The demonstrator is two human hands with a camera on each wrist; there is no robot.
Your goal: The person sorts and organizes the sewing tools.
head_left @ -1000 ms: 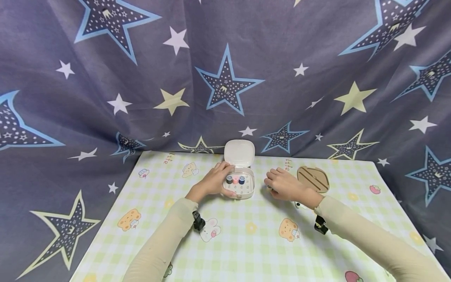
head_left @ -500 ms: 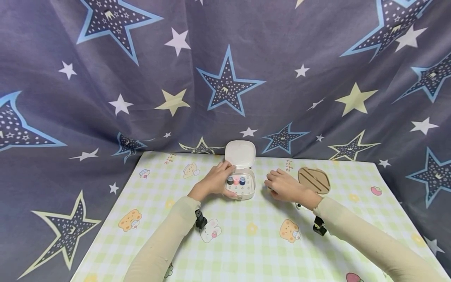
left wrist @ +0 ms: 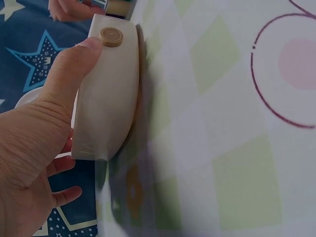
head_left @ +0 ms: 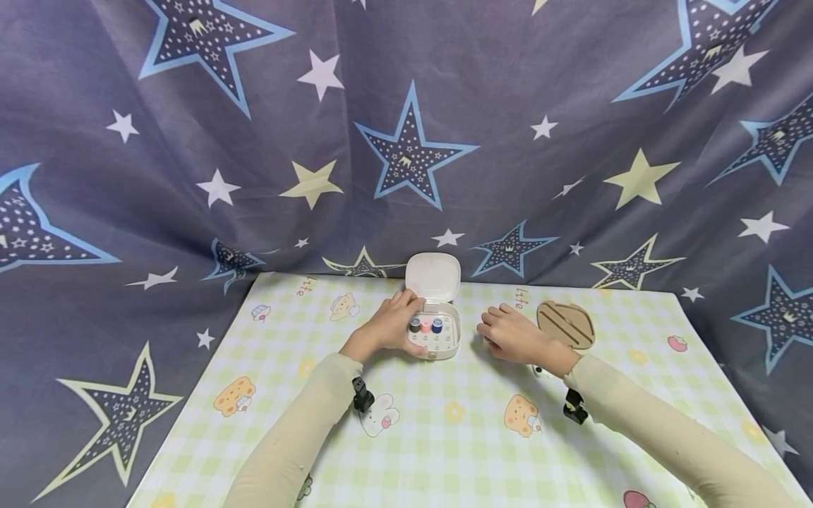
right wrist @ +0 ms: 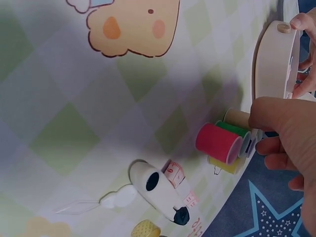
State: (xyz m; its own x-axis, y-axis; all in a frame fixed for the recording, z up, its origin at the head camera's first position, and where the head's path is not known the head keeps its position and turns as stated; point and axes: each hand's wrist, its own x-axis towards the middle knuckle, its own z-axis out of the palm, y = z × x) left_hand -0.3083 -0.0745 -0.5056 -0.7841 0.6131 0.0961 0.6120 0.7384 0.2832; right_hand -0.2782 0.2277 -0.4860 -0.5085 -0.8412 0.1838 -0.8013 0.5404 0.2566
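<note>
My left hand [head_left: 390,323] grips the left side of a white sewing box [head_left: 448,351], its thumb at the front beside a round tan button [left wrist: 111,37]. Behind the box its lid [head_left: 433,276] stands raised. Inside, a black spool [head_left: 415,325], a pink spool [head_left: 426,325] and a blue spool [head_left: 437,325] sit in a row on a pegged base. Right of the box, my right hand [head_left: 513,334] pinches a beige thread spool [right wrist: 236,118], its far end hidden by the thumb. Beside that lie a red spool [right wrist: 217,143], a green spool [right wrist: 239,132] and a yellow spool [right wrist: 224,165].
A brown divided tray [head_left: 565,324] lies right of my right hand. Near the spools are a white oval piece [right wrist: 155,182] with a black spot, a small white piece [right wrist: 118,196] with a wire loop, and a yellow thimble [right wrist: 145,228]. A starry curtain [head_left: 406,141] hangs behind the table.
Both hands keep nearly the same places, and the box with its three spools has not visibly changed. The head view has shifted very slightly.
</note>
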